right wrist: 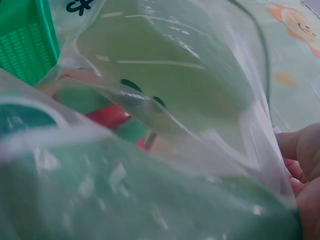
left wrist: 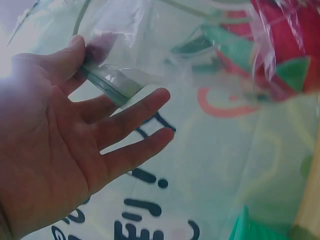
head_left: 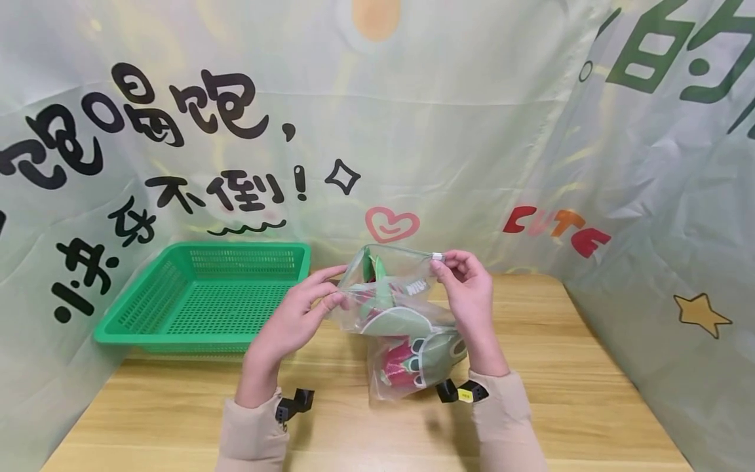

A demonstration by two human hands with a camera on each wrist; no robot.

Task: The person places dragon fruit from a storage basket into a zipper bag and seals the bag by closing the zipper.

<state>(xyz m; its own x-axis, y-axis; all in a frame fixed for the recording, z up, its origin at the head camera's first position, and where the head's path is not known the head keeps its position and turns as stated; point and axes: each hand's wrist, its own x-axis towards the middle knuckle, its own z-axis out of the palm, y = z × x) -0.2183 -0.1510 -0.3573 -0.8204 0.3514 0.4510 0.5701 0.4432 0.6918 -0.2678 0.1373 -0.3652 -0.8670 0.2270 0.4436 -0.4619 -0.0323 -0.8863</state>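
Note:
A clear slider zip bag (head_left: 401,324) with green cartoon print stands over the wooden table, its mouth spread apart. Inside show red, green-tipped fruits that look like dragon fruit (head_left: 398,360); crinkled plastic and print partly cover them. My left hand (head_left: 297,311) pinches the left end of the rim between thumb and index finger, with the other fingers extended, as the left wrist view shows. At the opposite end, beside the white slider (head_left: 437,256), my right hand (head_left: 470,288) pinches the rim. In the right wrist view the bag (right wrist: 165,130) hides most of the fingers.
A green plastic basket (head_left: 206,344) with perforated walls stands on the table (head_left: 566,406) at the left, near my left hand. Behind and along both sides hangs a pale printed cloth (head_left: 472,151) with lettering, close to the table's back edge.

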